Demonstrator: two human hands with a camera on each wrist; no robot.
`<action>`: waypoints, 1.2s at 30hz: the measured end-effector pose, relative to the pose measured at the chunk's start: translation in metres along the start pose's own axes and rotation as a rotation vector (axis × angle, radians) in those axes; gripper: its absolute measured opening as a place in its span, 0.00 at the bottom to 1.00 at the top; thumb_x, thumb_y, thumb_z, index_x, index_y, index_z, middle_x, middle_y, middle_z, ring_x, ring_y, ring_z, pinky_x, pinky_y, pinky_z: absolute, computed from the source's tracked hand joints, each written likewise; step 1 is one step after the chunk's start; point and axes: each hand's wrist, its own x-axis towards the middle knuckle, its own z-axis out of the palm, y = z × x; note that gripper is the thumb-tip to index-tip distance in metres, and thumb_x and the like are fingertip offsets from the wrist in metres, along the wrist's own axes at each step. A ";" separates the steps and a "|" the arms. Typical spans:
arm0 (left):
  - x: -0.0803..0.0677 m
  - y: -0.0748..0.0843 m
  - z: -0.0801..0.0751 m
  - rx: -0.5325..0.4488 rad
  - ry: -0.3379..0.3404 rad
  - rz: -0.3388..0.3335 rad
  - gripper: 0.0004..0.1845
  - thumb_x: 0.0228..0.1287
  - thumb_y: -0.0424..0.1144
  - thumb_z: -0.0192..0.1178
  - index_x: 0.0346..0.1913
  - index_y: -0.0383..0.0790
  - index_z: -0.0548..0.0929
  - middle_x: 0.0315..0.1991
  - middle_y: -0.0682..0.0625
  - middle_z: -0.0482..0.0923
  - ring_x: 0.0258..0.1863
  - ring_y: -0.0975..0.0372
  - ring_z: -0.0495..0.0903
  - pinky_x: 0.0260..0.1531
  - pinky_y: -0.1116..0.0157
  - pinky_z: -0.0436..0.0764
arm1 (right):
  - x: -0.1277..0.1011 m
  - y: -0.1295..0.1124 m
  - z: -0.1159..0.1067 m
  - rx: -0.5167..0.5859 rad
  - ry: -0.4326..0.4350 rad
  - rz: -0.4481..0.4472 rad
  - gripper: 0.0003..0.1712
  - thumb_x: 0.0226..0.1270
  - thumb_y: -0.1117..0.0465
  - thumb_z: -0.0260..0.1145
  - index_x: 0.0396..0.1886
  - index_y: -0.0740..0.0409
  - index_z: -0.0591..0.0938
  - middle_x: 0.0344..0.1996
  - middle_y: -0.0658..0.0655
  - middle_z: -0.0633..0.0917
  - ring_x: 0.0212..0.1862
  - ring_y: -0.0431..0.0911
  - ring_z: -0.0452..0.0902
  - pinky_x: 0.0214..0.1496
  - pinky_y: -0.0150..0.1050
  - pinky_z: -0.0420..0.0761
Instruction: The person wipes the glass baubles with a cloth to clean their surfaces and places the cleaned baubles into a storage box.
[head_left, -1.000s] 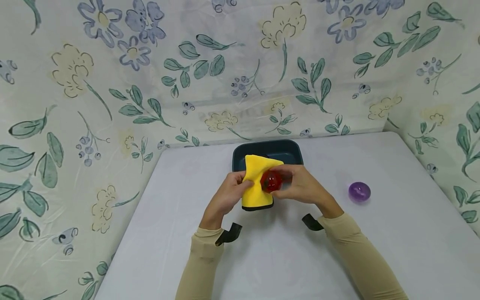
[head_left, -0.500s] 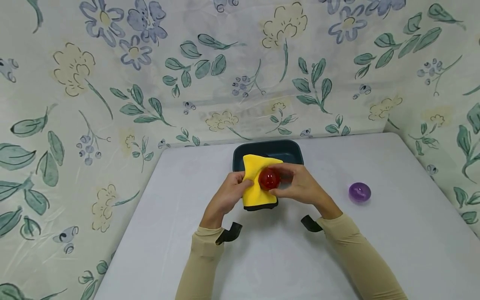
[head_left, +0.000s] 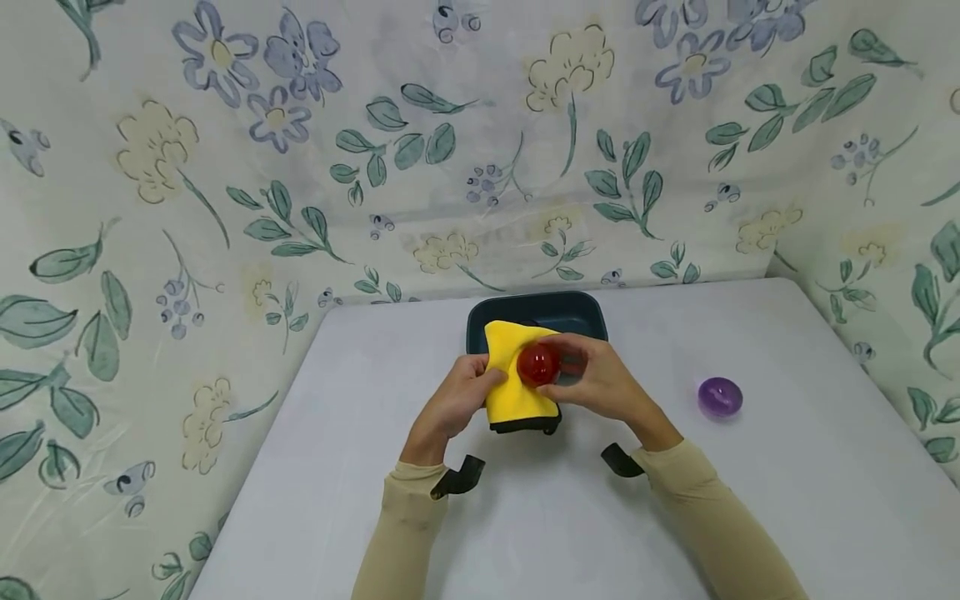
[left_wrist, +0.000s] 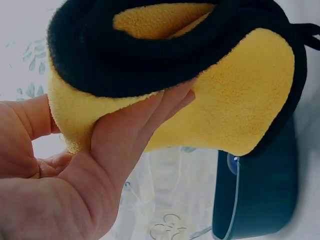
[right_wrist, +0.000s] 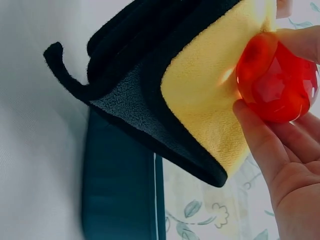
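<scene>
My left hand [head_left: 459,400] grips a folded yellow microfiber cloth [head_left: 517,404] with a dark border, its thumb on the near face in the head view. In the right wrist view the cloth's grey underside and a small black loop show. My right hand [head_left: 606,379] pinches a shiny, see-through red ball [head_left: 537,364] between thumb and fingers. The ball [right_wrist: 280,80] touches the yellow face of the cloth [right_wrist: 205,85]. Both hands are held up above the table, in front of a dark teal tray [head_left: 585,307].
A see-through purple ball [head_left: 720,397] lies on the white table [head_left: 360,500] to the right. Inside the tray [left_wrist: 265,195], something small and bluish [left_wrist: 232,163] shows at the rim in the left wrist view. A floral sheet [head_left: 480,150] hangs behind and at both sides.
The red ball has turned in my right fingers; a dark patch on it no longer faces the head camera. The cloth's lower edge has shifted slightly right. The head view has tilted up slightly.
</scene>
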 end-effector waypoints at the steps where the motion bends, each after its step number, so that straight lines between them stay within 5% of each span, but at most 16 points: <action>1: 0.000 -0.001 0.000 -0.004 0.001 -0.001 0.18 0.77 0.35 0.50 0.62 0.27 0.76 0.49 0.37 0.83 0.36 0.60 0.85 0.47 0.64 0.89 | 0.000 0.000 0.001 -0.001 0.003 -0.001 0.38 0.55 0.66 0.81 0.67 0.60 0.78 0.64 0.62 0.82 0.62 0.57 0.83 0.62 0.46 0.85; 16: -0.003 -0.007 0.001 -0.073 -0.051 0.020 0.20 0.77 0.35 0.49 0.64 0.25 0.74 0.56 0.34 0.82 0.41 0.60 0.88 0.52 0.58 0.89 | -0.004 0.002 0.001 -0.043 0.057 -0.005 0.36 0.56 0.66 0.80 0.65 0.61 0.77 0.64 0.65 0.81 0.60 0.60 0.85 0.61 0.49 0.84; 36: -0.004 -0.006 0.000 -0.068 0.004 0.059 0.20 0.77 0.34 0.50 0.63 0.24 0.74 0.55 0.34 0.82 0.41 0.59 0.86 0.53 0.57 0.89 | -0.003 0.007 -0.004 -0.157 0.026 0.000 0.36 0.58 0.58 0.80 0.66 0.62 0.79 0.58 0.61 0.86 0.51 0.50 0.85 0.59 0.51 0.87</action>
